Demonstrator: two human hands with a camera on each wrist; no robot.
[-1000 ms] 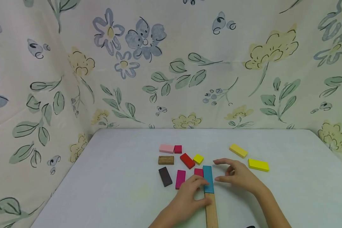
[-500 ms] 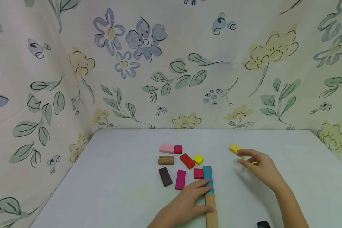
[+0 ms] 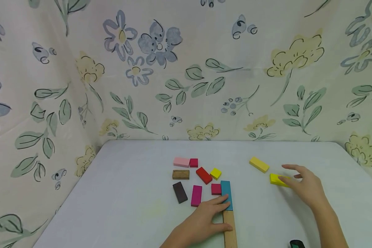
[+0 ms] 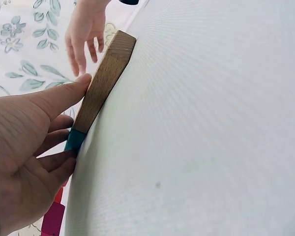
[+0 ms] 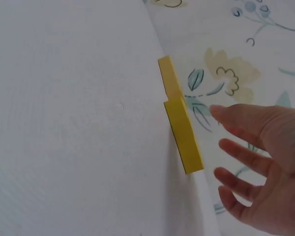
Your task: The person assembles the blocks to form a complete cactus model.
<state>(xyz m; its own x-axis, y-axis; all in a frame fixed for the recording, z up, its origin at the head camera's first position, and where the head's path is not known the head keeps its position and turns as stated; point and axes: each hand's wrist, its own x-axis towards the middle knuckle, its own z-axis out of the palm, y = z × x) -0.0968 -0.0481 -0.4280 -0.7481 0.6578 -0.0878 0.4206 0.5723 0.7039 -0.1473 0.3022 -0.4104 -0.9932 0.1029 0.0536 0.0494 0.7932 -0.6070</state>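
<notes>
My left hand (image 3: 201, 217) rests on two blocks lying end to end, its fingertips on the blue block (image 3: 225, 188) and its thumb at the long tan wooden block (image 3: 230, 236). In the left wrist view the thumb touches the edge of that wooden block, and the fingers lie around the blue end. My right hand (image 3: 308, 187) hovers over the right end of a bright yellow block (image 3: 276, 179), hiding part of it. From the right wrist view, the fingers are spread and loosely bent, apart from that block. A paler yellow block (image 3: 259, 164) lies just beyond it.
Left of the blue block lie a crimson square block (image 3: 216, 188), a magenta block (image 3: 196, 195) and a dark block (image 3: 180, 192). Behind are brown (image 3: 181, 174), red (image 3: 204, 175), pink (image 3: 181, 162) and small yellow (image 3: 215, 173) blocks. A floral cloth hangs behind the white table.
My right hand has moved right, away from beside the blue block, past the paler yellow block to the bright yellow one. The left hand shifted slightly and stays on the blue and wooden blocks.
</notes>
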